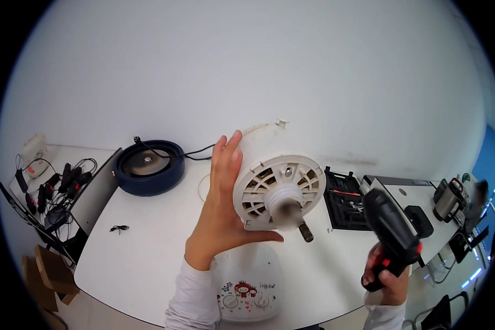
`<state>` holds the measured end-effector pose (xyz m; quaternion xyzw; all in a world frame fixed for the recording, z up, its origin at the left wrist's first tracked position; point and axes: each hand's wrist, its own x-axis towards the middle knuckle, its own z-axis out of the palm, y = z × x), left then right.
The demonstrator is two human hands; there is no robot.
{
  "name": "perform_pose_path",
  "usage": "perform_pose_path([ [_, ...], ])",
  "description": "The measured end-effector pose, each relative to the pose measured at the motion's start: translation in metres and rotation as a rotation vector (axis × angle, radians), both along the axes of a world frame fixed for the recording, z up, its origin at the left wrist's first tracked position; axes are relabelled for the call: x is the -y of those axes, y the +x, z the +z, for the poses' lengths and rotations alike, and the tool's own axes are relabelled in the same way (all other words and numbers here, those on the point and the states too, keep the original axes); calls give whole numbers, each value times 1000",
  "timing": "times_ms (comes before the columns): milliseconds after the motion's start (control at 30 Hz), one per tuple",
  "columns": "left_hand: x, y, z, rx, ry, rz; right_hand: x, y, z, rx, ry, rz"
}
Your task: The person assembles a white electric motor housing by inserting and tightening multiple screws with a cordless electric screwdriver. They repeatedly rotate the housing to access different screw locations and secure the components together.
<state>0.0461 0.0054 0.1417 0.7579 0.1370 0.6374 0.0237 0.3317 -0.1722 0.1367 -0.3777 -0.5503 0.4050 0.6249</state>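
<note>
Left grip [221,212] clasps the white fan motor housing [278,184] above the surface [143,253], while the right grip [388,275] wraps closed around a black power screwdriver [393,231] past its right edge.

The fan motor housing [278,187] sits between the hands, left hand [220,220] beside it, drill [390,231] to its right.

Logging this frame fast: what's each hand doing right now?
Left hand: closed around the white fan motor housing, holding it up.
Right hand: closed on the black power screwdriver.
</note>
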Motion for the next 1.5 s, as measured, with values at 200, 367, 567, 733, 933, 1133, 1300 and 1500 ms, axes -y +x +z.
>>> perform_pose_path([
  [200,-6,7,-4,78,25,-112,18,-40,33,169,3,-82],
  [367,-12,9,-5,114,93,-148,13,-64,49,288,-11,-104],
  [567,-10,3,-4,79,92,-97,12,-75,52,301,-26,-169],
  [733,-14,4,-5,51,110,-86,13,-79,51,297,-25,-187],
  [933,-7,7,-2,111,89,-123,14,-73,47,293,-16,-153],
  [1133,-7,6,-1,127,92,-136,11,-75,51,318,-36,-151],
  [1300,-14,10,-9,145,55,-133,16,-81,61,339,-40,-188],
  [1500,-22,13,-27,103,-261,-354,23,-84,79,522,29,-290],
])
